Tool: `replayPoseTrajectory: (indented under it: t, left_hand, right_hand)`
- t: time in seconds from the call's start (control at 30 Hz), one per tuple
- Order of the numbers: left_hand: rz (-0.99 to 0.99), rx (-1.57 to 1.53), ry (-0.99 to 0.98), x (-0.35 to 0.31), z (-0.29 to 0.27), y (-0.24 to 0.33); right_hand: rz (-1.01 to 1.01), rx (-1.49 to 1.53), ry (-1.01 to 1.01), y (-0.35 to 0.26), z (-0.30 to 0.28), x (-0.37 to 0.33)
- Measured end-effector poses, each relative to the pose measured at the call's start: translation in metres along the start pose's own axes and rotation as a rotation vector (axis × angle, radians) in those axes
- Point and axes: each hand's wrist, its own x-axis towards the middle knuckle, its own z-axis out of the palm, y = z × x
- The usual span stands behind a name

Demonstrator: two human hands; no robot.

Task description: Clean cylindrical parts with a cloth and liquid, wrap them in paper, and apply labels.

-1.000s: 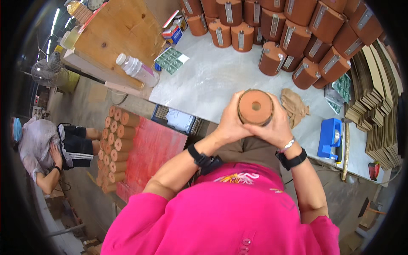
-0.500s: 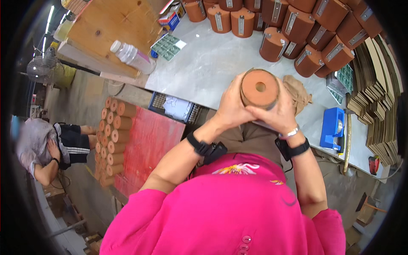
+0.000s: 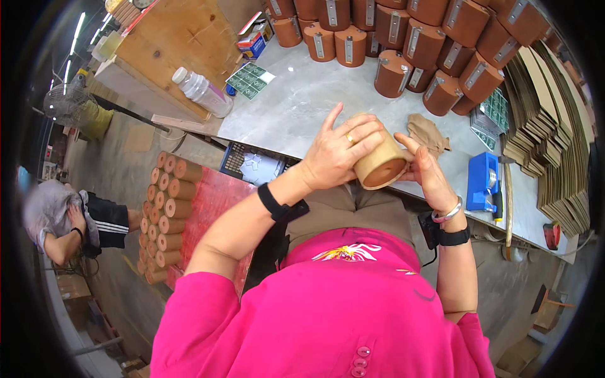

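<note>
Between my hands, above the table's near edge, is a reddish-brown clay-coloured cylinder (image 3: 382, 162) with a tan band around its side. It is tilted, with one round end facing me, recessed inside the band's rim. My left hand (image 3: 340, 151) lies over its left and upper side, fingers across the band and the index finger sticking up. On the right, my right hand (image 3: 432, 176) has its fingers and thumb at the cylinder's edge, steadying it. A crumpled brown cloth (image 3: 428, 132) lies on the table just beyond my right hand.
Reddish-brown cylinders with metal strips (image 3: 423, 43) are stacked at the back of the grey table (image 3: 283, 94). Cardboard sheets (image 3: 535, 126), a blue tape dispenser (image 3: 483, 183) and a hammer (image 3: 508, 208) are right. Plain cylinders (image 3: 170, 208) occupy a red board left; a person (image 3: 57, 214) sits beyond.
The cylinder has tipped from end-up to lying tilted, its end now toward me. My left hand has shifted over its top, and my right hand has loosened and moved to its right edge.
</note>
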Motion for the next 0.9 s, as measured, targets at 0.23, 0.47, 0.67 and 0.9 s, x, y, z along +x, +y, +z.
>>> replayPoseTrajectory:
  t: [0.23, 0.47, 0.67, 0.9]
  left_hand:
    - [0.425, 0.271, -0.014, 0.010, -0.019, -0.005]
    - [0.069, 0.203, -0.113, 0.013, -0.029, 0.016]
    - [-1.084, -1.477, -0.084, 0.036, -0.004, 0.068]
    - [-0.898, -1.541, -0.160, 0.086, 0.036, 0.084]
  right_hand:
    - [-0.142, 0.019, -0.027, 0.003, 0.027, -0.006]
    - [-0.249, 0.052, 0.223, 0.013, 0.031, -0.022]
    - [-0.432, -0.230, 0.482, 0.018, 0.039, -0.029]
    - [-0.314, -0.646, 0.964, -0.007, -0.032, -0.096]
